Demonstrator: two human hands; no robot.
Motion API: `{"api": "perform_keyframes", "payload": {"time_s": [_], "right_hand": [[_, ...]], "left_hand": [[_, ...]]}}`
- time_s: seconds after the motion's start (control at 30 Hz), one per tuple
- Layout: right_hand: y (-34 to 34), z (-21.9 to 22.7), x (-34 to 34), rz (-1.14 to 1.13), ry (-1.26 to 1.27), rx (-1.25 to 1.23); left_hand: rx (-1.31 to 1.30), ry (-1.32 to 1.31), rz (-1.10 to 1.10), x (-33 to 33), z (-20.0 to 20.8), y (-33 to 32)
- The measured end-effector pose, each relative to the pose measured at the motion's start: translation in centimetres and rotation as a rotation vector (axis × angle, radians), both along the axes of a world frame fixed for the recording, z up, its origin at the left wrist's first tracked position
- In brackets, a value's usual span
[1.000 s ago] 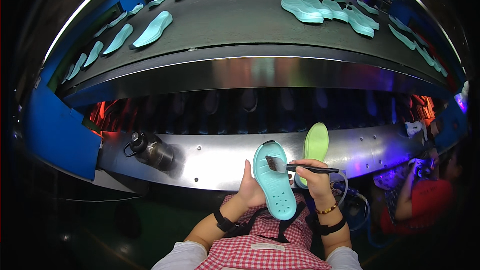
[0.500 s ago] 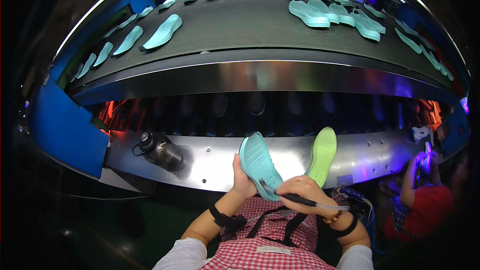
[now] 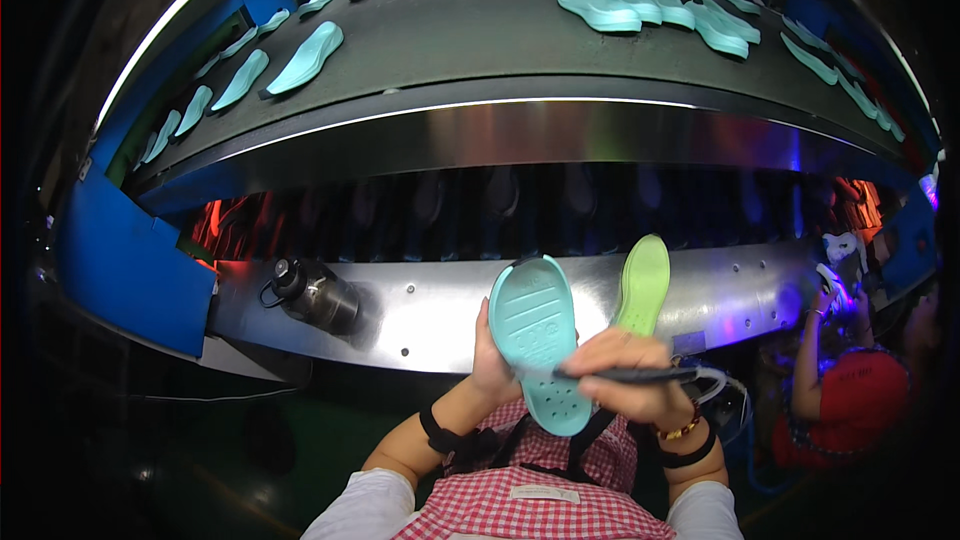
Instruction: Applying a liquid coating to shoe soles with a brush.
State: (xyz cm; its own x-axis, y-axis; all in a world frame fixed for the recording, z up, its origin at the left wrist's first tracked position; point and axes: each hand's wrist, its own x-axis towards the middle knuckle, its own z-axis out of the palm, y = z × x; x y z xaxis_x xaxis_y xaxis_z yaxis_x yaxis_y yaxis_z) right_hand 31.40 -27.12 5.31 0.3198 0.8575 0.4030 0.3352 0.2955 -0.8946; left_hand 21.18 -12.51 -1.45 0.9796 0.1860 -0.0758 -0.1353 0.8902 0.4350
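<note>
By steel conveyor [image 3: 420,325], L hand [image 3: 492,365] grips teal sole [image 3: 537,340]; R hand [image 3: 628,380] pinches pen [image 3: 625,375] on it.

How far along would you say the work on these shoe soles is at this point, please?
Done: hard to say; a green sole leans on the steel ledge beside the hands. In hand: the left hand holds a teal sole tread-up while the right hand runs a dark brush across it. Left: many teal soles lie on the conveyor.

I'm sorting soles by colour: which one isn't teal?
The yellow-green sole standing upright on the steel ledge, just behind the right hand; every other sole is teal.
</note>
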Motion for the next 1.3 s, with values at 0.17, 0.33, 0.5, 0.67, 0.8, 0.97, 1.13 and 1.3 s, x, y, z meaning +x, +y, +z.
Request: {"api": "perform_keyframes", "payload": {"time_s": [0.17,0.33,0.5,0.67,0.8,0.97,1.13,1.3], "right_hand": [[0.2,-0.1,0.2,0.078,-0.217,-0.001],[-0.6,0.0,0.9,-0.094,-0.257,0.020],[-1.4,-0.2,-0.1,0.207,-0.155,-0.005],[-1.7,-1.2,0.2,0.029,-0.212,-0.076],[-2.3,-1.3,1.1,0.204,0.019,0.018],[-2.0,-3.0,0.2,0.043,0.479,-0.054],[-1.7,-3.1,-1.3,0.010,0.671,-0.081],[-3.2,0.0,0.5,0.223,0.292,-0.207]], "left_hand": [[0.124,-0.042,0.107,0.1,0.5,0.5],[0.017,-0.245,0.246,0.4,1.3,0.5],[0.019,-0.272,0.387,0.1,1.6,1.6],[0.163,-0.160,0.501,0.7,2.7,1.5],[0.170,-0.190,0.433,0.3,3.2,1.8],[0.061,0.042,0.389,0.5,3.1,0.9],[0.051,-0.098,0.073,-0.2,0.5,-1.5],[0.228,-0.035,-0.081,-0.9,-0.1,1.2]]}}
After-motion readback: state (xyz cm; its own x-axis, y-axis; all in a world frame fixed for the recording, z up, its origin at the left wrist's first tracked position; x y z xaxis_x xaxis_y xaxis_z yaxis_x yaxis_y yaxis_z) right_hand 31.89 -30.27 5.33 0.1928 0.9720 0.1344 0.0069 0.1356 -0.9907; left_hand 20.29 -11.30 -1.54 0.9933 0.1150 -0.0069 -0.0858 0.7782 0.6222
